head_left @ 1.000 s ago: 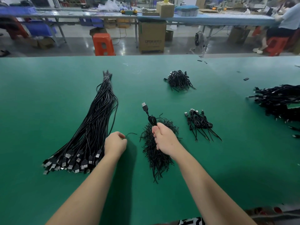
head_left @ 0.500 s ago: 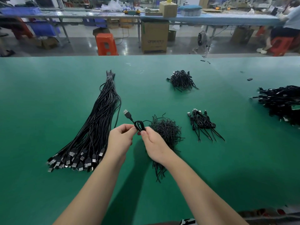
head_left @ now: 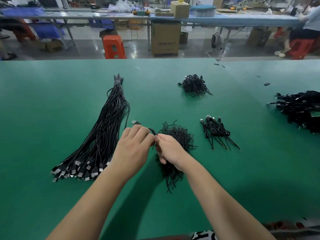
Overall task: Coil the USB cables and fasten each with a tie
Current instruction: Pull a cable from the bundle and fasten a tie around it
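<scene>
From my head camera I see my green desk (head_left: 52, 101) and both of my hands close together in the middle of it. My left hand (head_left: 133, 149) has its fingers curled round a coiled USB cable (head_left: 152, 131). The cable's silver plug (head_left: 135, 122) pokes out past my fingers on the far side. My right hand (head_left: 170, 151) pinches the same cable where the two hands meet. I think I am putting a tie on it, but the tie is too small to see for sure.

Right under my right hand is a messy heap of thin black ties (head_left: 174, 135), so lots of ties are left.

On the left lies a long bunch of straight USB cables (head_left: 105, 135), with their plugs at the near end. It is a big bunch. None of those are coiled yet, so I think most of the work is still to do.

To the right of my hands is a little pile of coiled cables (head_left: 217, 131). They look done, and there are only a few.

Farther away in the middle sits another small black heap (head_left: 194, 85). I cannot tell if it is ties or cables. At the far right edge is a big dark pile of cables (head_left: 299, 108), maybe more done ones, but I cannot be sure.
</scene>
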Tool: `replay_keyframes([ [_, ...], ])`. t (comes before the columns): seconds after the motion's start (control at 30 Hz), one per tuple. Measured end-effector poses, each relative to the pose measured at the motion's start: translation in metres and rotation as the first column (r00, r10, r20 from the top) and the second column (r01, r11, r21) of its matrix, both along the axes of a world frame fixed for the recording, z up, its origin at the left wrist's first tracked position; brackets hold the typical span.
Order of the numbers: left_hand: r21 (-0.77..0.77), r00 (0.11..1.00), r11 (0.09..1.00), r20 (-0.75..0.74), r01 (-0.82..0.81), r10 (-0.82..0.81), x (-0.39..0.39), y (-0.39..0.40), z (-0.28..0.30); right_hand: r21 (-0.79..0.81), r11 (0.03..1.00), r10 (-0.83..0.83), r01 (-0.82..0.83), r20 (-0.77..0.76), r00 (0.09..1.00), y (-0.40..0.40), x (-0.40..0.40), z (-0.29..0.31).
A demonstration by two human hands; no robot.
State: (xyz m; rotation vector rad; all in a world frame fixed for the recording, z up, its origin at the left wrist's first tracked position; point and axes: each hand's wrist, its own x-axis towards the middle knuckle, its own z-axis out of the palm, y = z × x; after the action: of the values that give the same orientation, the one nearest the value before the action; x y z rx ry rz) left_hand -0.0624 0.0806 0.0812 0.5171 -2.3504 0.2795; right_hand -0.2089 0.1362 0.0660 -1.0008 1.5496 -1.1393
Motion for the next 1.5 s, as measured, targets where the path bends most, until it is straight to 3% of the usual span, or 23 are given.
replay_keyframes([
  [0.1, 0.002, 0.996, 0.996, 0.008, 0.093, -0.093, 0.004, -0.01, 0.006, 0.03, 0.99, 0.131, -0.137, 0.161, 0.978, 0.003, -0.005, 0.008],
  [0.27, 0.241, 0.998, 0.969, -0.026, 0.062, -0.057, 0.003, -0.01, 0.014, 0.069, 0.977, 0.186, -0.2, 0.169, 0.968, 0.005, -0.003, 0.01],
  [0.33, 0.483, 0.994, 0.875, -0.103, 0.028, 0.025, 0.002, -0.006, 0.014, 0.069, 0.977, 0.188, -0.204, 0.185, 0.964, 0.005, -0.002, 0.007],
  [0.43, 0.752, 0.972, 0.659, -0.149, -0.01, 0.184, -0.002, -0.006, 0.011, 0.08, 0.967, 0.222, -0.243, 0.215, 0.951, 0.007, -0.001, 0.005],
  [0.47, 0.797, 0.968, 0.604, -0.134, -0.022, 0.212, -0.003, -0.007, 0.011, 0.082, 0.966, 0.23, -0.246, 0.17, 0.958, 0.008, 0.0, 0.005],
  [0.53, 0.841, 0.964, 0.538, -0.104, -0.045, 0.243, -0.005, -0.009, 0.011, 0.04, 0.975, 0.224, -0.221, -0.188, 0.956, 0.01, 0.003, 0.005],
  [0.6, 0.873, 0.961, 0.482, -0.07, -0.071, 0.267, -0.005, -0.01, 0.01, 0.011, 0.971, 0.201, -0.239, -0.578, 0.791, 0.012, 0.005, 0.004],
  [0.67, 0.918, 0.959, 0.391, -0.05, -0.066, 0.279, -0.005, -0.011, 0.009, 0.023, 0.961, 0.203, -0.276, -0.736, 0.646, 0.014, 0.005, 0.004],
  [0.77, 0.955, 0.97, 0.29, -0.005, -0.068, 0.243, -0.001, -0.013, 0.012, 0.047, 0.944, 0.209, -0.327, -0.851, 0.482, 0.016, 0.006, 0.005],
  [0.93, 0.961, 0.984, 0.248, 0.084, -0.123, 0.16, 0.006, -0.019, 0.017, 0.048, 0.919, 0.154, -0.392, -0.958, 0.243, 0.015, 0.012, 0.001],
  [1.0, 0.958, 0.981, 0.231, 0.145, -0.172, 0.126, 0.008, -0.021, 0.019, 0.075, 0.912, 0.164, -0.403, -0.968, 0.189, 0.014, 0.015, -0.001],
  [1.07, 0.945, 0.974, 0.25, 0.181, -0.21, 0.135, 0.009, -0.023, 0.021, 0.094, 0.913, 0.174, -0.397, -0.97, 0.171, 0.013, 0.017, -0.002],
  [1.2, 0.873, 0.948, 0.397, 0.19, -0.283, 0.257, 0.005, -0.018, 0.026, 0.099, 0.93, 0.176, -0.354, -0.965, 0.194, 0.011, 0.017, -0.003],
  [1.3, 0.867, 0.96, 0.42, 0.201, -0.268, 0.197, 0.003, -0.011, 0.032, 0.083, 0.944, 0.156, -0.32, -0.966, 0.208, 0.006, 0.016, -0.003],
  [1.4, 0.861, 0.967, 0.44, 0.231, -0.255, 0.108, 0.004, -0.008, 0.038, 0.065, 0.935, 0.123, -0.35, -0.981, 0.148, 0.007, 0.014, -0.002],
  [1.5, 0.838, 0.962, 0.472, 0.231, -0.272, 0.145, 0.004, -0.007, 0.039, 0.019, 0.932, 0.07, -0.362, -0.989, 0.127, 0.012, 0.015, -0.001],
])
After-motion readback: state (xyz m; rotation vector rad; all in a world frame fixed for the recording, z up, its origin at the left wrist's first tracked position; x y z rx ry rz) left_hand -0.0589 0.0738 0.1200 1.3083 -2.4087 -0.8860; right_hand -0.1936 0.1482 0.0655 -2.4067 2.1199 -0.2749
